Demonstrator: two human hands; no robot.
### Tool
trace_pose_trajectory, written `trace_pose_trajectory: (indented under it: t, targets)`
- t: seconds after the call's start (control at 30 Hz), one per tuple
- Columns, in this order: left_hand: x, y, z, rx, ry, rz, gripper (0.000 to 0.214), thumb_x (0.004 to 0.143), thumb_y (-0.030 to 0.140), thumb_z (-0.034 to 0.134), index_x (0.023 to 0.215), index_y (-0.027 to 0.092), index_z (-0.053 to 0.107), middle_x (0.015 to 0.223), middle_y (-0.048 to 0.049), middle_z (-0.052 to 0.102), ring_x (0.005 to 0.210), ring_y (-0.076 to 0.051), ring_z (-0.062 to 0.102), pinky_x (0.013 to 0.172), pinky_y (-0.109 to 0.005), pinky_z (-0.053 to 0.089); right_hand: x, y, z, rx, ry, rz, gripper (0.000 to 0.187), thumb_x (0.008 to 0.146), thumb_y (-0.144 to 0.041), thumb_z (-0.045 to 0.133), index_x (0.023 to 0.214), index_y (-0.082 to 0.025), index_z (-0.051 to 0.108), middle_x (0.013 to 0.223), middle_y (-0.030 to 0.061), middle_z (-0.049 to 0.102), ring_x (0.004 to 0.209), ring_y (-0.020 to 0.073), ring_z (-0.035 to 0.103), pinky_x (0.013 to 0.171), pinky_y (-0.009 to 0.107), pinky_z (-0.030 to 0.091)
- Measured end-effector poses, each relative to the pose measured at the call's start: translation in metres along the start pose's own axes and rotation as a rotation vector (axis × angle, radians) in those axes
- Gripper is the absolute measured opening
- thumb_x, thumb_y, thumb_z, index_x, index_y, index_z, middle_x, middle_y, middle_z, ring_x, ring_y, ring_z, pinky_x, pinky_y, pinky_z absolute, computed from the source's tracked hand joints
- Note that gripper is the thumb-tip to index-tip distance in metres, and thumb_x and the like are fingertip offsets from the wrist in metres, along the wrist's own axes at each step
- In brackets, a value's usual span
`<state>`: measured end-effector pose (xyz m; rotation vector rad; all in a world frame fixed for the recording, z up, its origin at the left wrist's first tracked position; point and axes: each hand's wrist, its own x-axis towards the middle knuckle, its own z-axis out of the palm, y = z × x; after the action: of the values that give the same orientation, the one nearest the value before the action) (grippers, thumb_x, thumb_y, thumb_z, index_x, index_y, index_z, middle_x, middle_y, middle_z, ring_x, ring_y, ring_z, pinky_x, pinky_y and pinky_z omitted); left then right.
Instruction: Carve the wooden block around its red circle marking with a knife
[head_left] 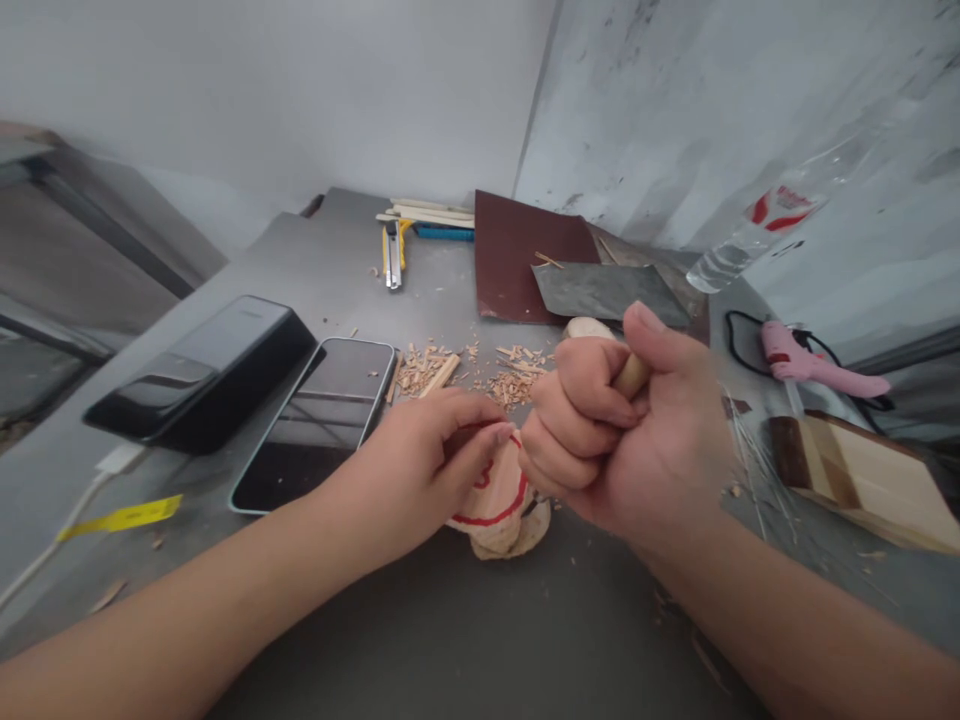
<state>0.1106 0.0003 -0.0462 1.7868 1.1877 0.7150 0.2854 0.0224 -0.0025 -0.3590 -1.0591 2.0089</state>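
Note:
A pale wooden piece with a red line near its edge and a red mark lies in the middle, low on the grey table. My left hand is closed on its upper left side, with thumb and fingers over it. Just to the right, my right hand makes a fist around a light wooden handle. Only the handle's top shows beside the thumb; the tool's working end is hidden. A second pale rounded piece shows under the wooden piece.
Wood shavings lie behind my hands. At left are a smartphone and a black device. A utility knife and sandpaper sheets are at the back. A bottle, pink glue gun and wood block sit right.

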Motion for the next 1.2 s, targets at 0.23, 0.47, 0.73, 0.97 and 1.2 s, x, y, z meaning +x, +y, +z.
trace_pose_trajectory:
  t: [0.23,0.47,0.73,0.97,1.2]
  targets:
    - [-0.002,-0.001,0.004,0.002,0.005,0.025,0.025,0.102,0.033,0.048,0.087,0.020,0.063,0.080,0.0006,0.063,0.072,-0.014,0.056,0.064,-0.027,0.043,-0.002,0.000,0.002,-0.069,-0.039,-0.004,0.062,0.105,-0.061,0.040,0.058,-0.023,0.027,0.050,-0.0080,0.020,0.036,0.0075,0.013,0.035,0.023,0.015]
    - [-0.002,0.000,0.005,0.000,0.029,0.034,0.023,0.102,0.033,0.048,0.091,0.020,0.063,0.081,0.0009,0.064,0.074,-0.015,0.057,0.068,-0.028,0.043,-0.002,0.020,-0.004,0.021,-0.002,-0.027,0.061,0.104,-0.059,0.044,0.057,-0.023,0.028,0.048,-0.0091,0.020,0.034,0.0059,0.012,0.034,0.021,0.014]
    - [-0.001,0.001,0.002,0.008,0.008,-0.024,0.025,0.101,0.038,0.050,0.092,0.021,0.065,0.080,0.0000,0.066,0.072,-0.016,0.058,0.064,-0.027,0.044,0.000,-0.002,-0.005,0.038,-0.037,0.044,0.056,0.100,-0.049,0.049,0.057,-0.024,0.025,0.049,-0.0082,0.019,0.036,0.0075,0.015,0.036,0.023,0.015]
    - [-0.004,0.003,0.001,-0.020,-0.001,-0.030,0.025,0.102,0.038,0.050,0.092,0.021,0.065,0.076,0.0010,0.063,0.070,-0.015,0.056,0.062,-0.027,0.043,-0.005,-0.008,-0.001,-0.068,-0.029,0.019,0.061,0.102,-0.059,0.048,0.058,-0.023,0.025,0.050,-0.0073,0.020,0.038,0.0081,0.016,0.039,0.024,0.018]
    - [-0.003,0.003,0.005,0.015,0.026,-0.038,0.025,0.102,0.038,0.048,0.092,0.021,0.063,0.078,0.0004,0.063,0.071,-0.016,0.056,0.064,-0.028,0.043,-0.002,0.003,-0.006,0.040,0.043,-0.033,0.065,0.099,-0.065,0.048,0.056,-0.023,0.022,0.047,-0.0084,0.016,0.034,0.0067,0.008,0.033,0.022,0.012]
